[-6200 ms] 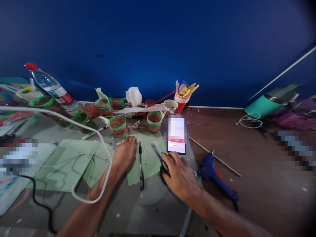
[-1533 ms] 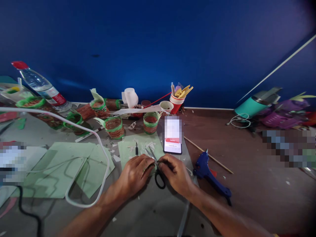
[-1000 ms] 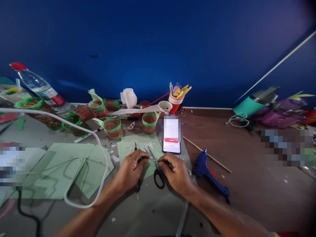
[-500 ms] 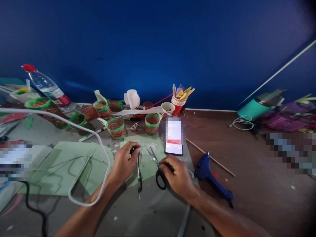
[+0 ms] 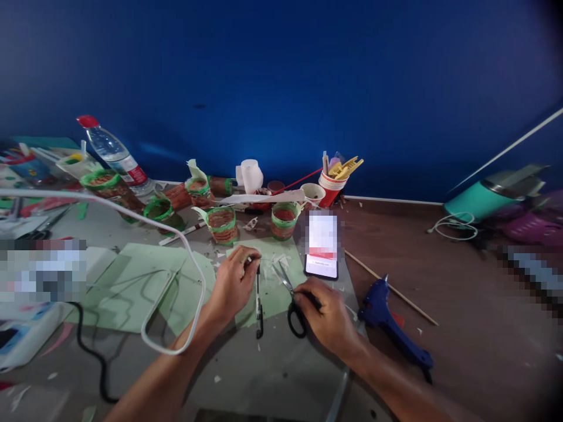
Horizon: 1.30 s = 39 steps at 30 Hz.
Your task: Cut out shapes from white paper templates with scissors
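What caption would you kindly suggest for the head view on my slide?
Right hand holding black-handled scissors, left hand beside a pen, amid paper scraps.

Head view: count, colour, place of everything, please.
Scissors: 1, black handles, centre
Pen: 1, black, centre
Paper: several, green, centre left
Scraps: many, white, on paper
Phone: 1, black, centre
Glue gun: 1, blue, right
Stick: 1, tan, right
Pots: several, brown, back left
Bottle: 1, clear, back left
Cup stack: 1, red, back
Looped cable: 1, white, left
Wavy cable: 1, black, left
Tumbler: 1, turquoise, far right
Table: 1, brown, below
Wall: 1, blue, back
Clutter: uncounted, mixed, back and edges
Left hand: 1, bare, by pen
Right hand: 1, bare, on scissors
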Available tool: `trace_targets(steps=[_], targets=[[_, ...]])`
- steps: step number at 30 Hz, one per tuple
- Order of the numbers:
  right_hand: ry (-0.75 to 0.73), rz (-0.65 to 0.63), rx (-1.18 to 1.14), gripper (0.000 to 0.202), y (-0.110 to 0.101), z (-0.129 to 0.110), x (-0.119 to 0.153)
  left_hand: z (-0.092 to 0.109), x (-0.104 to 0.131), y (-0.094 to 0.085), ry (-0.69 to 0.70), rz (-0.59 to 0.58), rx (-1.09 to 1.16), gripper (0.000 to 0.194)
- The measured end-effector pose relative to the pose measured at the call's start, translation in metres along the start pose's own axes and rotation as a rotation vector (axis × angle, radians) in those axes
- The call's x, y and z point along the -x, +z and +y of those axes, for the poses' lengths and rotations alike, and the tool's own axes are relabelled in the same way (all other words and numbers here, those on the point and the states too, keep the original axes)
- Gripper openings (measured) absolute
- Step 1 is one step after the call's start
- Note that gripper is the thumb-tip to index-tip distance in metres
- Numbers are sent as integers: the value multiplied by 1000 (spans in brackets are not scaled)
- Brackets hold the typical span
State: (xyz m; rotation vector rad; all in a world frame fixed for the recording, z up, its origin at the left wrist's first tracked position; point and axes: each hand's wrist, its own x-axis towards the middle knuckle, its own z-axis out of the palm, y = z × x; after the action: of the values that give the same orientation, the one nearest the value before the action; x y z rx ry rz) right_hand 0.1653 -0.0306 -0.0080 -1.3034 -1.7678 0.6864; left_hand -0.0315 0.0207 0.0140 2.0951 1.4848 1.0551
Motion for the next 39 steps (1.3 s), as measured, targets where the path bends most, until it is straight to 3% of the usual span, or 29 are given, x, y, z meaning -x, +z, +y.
trace_targets(steps=[6, 9, 14, 19, 23, 30, 34, 37, 39], targets=[[37, -16, 38, 13, -3, -5, -2, 20, 3, -11, 95, -66, -23, 11], [48, -20, 43, 13, -3, -5, -2, 20, 6, -20, 123, -61, -109, 12], [12, -13, 23, 13, -4, -3, -2, -12, 24, -36, 198, 51, -398, 15], [4, 6, 23, 11, -4, 0, -2, -45, 47, -53, 86, 137, -597, 16], [5, 4, 34, 10, -2, 3, -2, -54, 53, -60, -21, 42, -711, 20], [-13, 10, 36, 11, -1, 3, -2, -52, 50, -59, -190, -242, -942, 32], [-8, 2, 46, 11, -2, 2, -2, -54, 53, -60, -79, -207, -918, 25], [-8, 3, 49, 11, -2, 2, -2, -58, 55, -60, -6, -99, -763, 23], [-8, 6, 46, 11, -3, 1, -3, -58, 55, -61, -45, -7, -604, 19]])
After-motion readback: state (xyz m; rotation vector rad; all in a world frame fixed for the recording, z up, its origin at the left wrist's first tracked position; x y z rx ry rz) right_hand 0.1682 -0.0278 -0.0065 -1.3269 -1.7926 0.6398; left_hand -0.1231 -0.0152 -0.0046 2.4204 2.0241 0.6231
